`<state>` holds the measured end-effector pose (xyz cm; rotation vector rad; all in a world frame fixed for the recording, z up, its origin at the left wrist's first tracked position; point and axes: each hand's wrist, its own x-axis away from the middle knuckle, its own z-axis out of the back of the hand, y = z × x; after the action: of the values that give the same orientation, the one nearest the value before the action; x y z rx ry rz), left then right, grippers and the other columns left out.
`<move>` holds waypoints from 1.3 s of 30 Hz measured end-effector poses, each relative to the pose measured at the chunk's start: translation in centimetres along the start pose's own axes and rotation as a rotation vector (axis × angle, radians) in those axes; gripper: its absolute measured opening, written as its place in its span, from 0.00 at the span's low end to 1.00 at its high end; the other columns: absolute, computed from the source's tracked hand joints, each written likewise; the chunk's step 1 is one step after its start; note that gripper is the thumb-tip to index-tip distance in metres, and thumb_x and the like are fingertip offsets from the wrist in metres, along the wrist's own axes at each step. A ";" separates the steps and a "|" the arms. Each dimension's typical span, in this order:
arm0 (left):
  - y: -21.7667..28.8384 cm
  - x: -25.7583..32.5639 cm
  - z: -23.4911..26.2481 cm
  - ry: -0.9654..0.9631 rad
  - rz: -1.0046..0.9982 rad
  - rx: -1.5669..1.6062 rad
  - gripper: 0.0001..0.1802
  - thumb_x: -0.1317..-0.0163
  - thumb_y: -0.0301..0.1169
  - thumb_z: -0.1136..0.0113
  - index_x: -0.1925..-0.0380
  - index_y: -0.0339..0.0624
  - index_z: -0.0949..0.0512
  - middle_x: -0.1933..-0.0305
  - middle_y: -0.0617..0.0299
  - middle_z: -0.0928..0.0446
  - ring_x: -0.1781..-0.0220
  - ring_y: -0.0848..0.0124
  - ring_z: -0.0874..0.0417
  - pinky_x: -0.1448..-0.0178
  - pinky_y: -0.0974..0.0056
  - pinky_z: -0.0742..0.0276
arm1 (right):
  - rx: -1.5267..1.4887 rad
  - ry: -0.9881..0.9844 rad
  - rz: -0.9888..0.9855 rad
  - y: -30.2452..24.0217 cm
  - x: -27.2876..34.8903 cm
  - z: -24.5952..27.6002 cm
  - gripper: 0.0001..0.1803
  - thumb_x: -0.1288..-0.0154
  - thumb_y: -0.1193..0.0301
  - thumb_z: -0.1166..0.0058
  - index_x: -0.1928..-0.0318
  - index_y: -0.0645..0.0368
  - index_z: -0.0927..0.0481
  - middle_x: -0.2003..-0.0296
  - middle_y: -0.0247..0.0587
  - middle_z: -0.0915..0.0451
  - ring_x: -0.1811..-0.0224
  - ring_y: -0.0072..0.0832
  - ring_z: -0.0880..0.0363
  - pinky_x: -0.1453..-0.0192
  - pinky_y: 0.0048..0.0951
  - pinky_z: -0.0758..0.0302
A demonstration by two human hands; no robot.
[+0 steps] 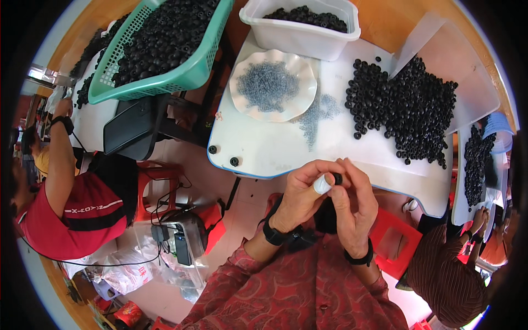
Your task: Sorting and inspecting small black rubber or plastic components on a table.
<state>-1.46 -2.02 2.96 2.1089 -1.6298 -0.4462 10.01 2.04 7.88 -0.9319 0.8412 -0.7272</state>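
In front of my chest, at the table's near edge, both hands meet around one small black ring-shaped piece. My left hand has white tape wrapped around its thumb and is closed in a pinch on the piece. Against the piece's other side, the thumb and fingers of my right hand are pressed. Fingers cover part of it. Beyond them, a loose pile of similar black pieces lies on the white table. A scalloped white plate holds many tiny clear bluish-grey bits, some spilled beside it.
Two single black pieces sit at the table's left corner. A white bin and a green basket hold more. A translucent tub lies tipped behind the pile. Co-workers sit left and right. Red stools stand nearby.
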 end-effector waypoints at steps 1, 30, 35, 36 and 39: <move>0.0 -0.1 0.1 0.008 0.003 0.000 0.15 0.35 0.27 0.38 0.51 0.31 0.24 0.59 0.54 0.20 0.66 0.71 0.20 0.62 0.67 0.19 | 0.028 -0.001 0.047 0.1 -0.2 0.2 0.20 0.33 0.76 0.42 0.42 0.67 0.25 0.48 0.50 0.23 0.49 0.28 0.23 0.45 0.28 0.26; 0.0 0.6 -3.0 -0.076 0.023 -0.406 0.16 0.37 0.16 0.43 0.48 0.31 0.22 0.58 0.56 0.19 0.61 0.71 0.15 0.52 0.64 0.14 | -0.841 0.096 -0.284 2.5 1.1 3.7 0.09 0.32 0.78 0.48 0.55 0.66 0.19 0.54 0.39 0.21 0.56 0.24 0.22 0.50 0.25 0.26; 0.2 0.1 -3.6 -0.107 0.112 -0.413 0.16 0.38 0.16 0.42 0.49 0.30 0.22 0.59 0.56 0.18 0.61 0.70 0.15 0.54 0.64 0.14 | -0.952 0.094 -0.342 3.2 1.2 4.6 0.08 0.36 0.77 0.47 0.59 0.67 0.18 0.52 0.41 0.20 0.55 0.27 0.21 0.47 0.29 0.26; 0.5 0.0 -4.0 -0.111 0.130 -0.419 0.15 0.38 0.17 0.42 0.50 0.30 0.22 0.59 0.56 0.18 0.61 0.70 0.15 0.55 0.64 0.14 | -0.966 0.103 -0.358 3.1 1.2 4.8 0.08 0.36 0.77 0.47 0.59 0.67 0.18 0.54 0.41 0.20 0.56 0.27 0.21 0.47 0.30 0.26; 1.0 -0.8 -4.7 -0.138 0.190 -0.447 0.14 0.37 0.19 0.42 0.51 0.29 0.22 0.59 0.56 0.18 0.62 0.70 0.15 0.55 0.65 0.14 | -0.998 0.136 -0.413 3.1 0.9 5.2 0.07 0.35 0.77 0.47 0.60 0.66 0.18 0.58 0.42 0.18 0.57 0.27 0.21 0.49 0.29 0.25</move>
<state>-0.16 -0.77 7.46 1.6108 -1.6046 -0.8212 15.41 4.53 6.60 -2.0072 1.1717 -0.7169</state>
